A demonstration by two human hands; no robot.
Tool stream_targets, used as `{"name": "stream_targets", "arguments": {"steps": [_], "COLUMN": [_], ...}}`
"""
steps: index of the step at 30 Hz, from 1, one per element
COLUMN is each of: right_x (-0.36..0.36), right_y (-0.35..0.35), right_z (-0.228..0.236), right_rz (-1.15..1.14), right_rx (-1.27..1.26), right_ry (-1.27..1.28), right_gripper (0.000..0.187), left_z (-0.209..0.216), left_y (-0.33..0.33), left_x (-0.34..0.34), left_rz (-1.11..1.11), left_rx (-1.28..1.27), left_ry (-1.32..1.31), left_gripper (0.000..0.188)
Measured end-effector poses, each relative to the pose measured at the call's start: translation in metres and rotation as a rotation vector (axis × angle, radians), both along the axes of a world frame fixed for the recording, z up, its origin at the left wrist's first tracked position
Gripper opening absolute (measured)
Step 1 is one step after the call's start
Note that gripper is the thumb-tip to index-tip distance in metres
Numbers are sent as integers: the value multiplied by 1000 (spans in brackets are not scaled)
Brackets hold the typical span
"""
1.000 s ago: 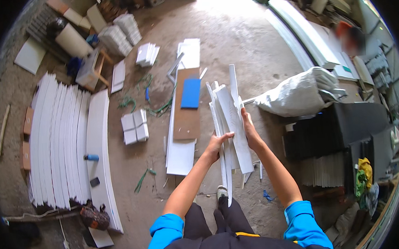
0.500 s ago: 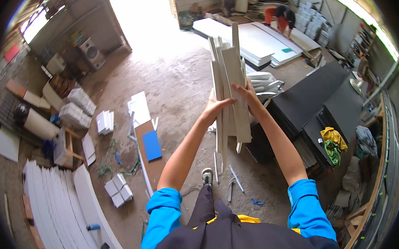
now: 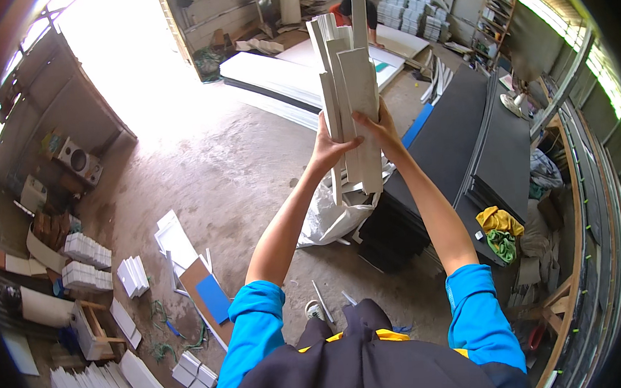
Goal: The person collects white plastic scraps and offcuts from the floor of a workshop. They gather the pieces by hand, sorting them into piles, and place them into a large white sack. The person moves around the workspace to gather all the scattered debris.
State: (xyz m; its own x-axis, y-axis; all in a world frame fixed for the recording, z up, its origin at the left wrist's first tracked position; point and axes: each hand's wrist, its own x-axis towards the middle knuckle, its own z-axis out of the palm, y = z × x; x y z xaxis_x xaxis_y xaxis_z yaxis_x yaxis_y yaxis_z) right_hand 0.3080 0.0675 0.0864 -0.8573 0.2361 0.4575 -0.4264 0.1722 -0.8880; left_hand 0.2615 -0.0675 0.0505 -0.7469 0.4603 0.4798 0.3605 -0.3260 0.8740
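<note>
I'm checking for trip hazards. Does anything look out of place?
Yes: two loose white strips lie on the floor near the person's shoe, apart from the uneven white bundle held between the left hand and right hand. They look stray so close underfoot.

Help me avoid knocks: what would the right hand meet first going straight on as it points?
The right hand touches the strips, so those come first; beyond, perhaps the white panels, though depth is unclear.
</note>
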Motion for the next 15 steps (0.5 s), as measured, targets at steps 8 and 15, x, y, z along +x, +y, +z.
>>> {"name": "stream_targets", "arguments": {"steps": [8, 15], "right_x": [-67, -101], "right_y": [84, 144], "right_z": [-92, -207], "right_rz": [-56, 260], "right_rx": [-22, -20], "right_ry": [-54, -369], "right_gripper": [59, 62], "left_z": [-79, -188], "left_y": [86, 124], "left_x": [-64, -85], "left_rz": [137, 222], "left_rx": [-46, -188], "left_ry": [102, -171], "left_gripper": [82, 67]}}
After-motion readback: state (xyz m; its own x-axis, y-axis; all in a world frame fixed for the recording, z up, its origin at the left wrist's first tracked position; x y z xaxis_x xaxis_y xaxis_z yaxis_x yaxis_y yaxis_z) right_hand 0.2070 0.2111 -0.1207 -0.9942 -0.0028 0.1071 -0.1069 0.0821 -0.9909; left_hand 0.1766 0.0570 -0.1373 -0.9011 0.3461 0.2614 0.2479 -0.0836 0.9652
